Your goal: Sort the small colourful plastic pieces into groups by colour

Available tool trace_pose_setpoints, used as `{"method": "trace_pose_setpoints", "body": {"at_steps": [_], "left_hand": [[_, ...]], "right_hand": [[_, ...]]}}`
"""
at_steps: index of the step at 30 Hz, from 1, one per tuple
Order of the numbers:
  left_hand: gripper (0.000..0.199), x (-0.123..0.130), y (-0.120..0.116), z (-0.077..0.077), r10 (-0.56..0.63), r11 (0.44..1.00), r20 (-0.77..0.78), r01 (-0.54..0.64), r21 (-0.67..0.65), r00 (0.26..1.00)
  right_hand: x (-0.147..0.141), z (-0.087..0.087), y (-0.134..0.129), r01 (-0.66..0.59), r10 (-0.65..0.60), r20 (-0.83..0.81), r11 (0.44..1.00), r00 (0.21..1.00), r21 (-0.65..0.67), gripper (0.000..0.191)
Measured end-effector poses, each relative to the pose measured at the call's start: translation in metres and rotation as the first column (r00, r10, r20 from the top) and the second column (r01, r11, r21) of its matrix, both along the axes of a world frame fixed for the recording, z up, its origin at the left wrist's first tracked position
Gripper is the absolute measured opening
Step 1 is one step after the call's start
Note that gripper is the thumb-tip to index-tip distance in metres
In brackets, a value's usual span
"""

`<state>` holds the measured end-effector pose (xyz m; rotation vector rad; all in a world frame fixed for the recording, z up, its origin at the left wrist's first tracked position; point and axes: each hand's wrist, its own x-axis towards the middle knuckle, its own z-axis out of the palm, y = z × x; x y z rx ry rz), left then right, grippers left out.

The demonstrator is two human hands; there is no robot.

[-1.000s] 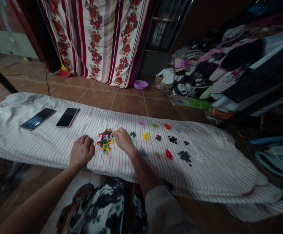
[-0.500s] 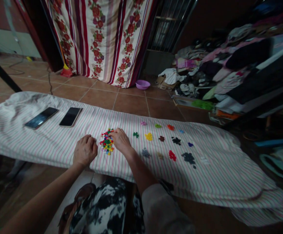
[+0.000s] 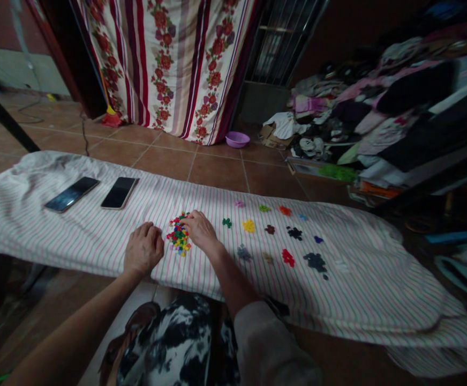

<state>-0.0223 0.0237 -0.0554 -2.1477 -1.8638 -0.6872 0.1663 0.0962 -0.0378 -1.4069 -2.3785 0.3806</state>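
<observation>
A mixed pile of tiny coloured pieces (image 3: 180, 238) lies on the striped cloth (image 3: 362, 289); they look like small plastic bricks or beads. Over the pile's far right edge is my right hand (image 3: 200, 230), thumb and fingers pinched together at the pieces. Whatever is between its fingertips is too small to make out. My left hand (image 3: 144, 247) rests on the cloth just left of the pile, fingers curled under and their inside hidden. To the right lie single-colour heaps, among them a yellow heap (image 3: 248, 225), a red heap (image 3: 287, 257), a black heap (image 3: 295, 232) and a dark grey heap (image 3: 314, 261).
Two phones, a left phone (image 3: 72, 194) and a right phone (image 3: 119, 193), lie on the cloth's left side. Beyond the cloth are a tiled floor, a purple basin (image 3: 237, 140), a flowered curtain (image 3: 185, 69) and a heap of clothes (image 3: 362, 107).
The whole view has shifted slightly, so things appear a little further right. My right hand stays pinched at the pile, and my left hand stays beside it.
</observation>
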Motion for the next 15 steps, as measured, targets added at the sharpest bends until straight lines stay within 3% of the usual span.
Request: {"method": "trace_pose_setpoints", "body": {"at_steps": [9,15], "left_hand": [[0.019,0.0008,-0.0002,-0.0001,0.007,1.000,0.013,-0.007,-0.009,1.000],[0.019,0.0008,-0.0001,0.0003,0.007,1.000,0.021,-0.006,-0.015,1.000]], "right_hand": [[-0.0037,0.0018,-0.0002,0.038,-0.038,-0.023,0.999,0.999,-0.020,0.019],[-0.0004,0.0067,-0.0006,0.048,-0.043,-0.167,0.999,0.985,0.027,0.016]]}}
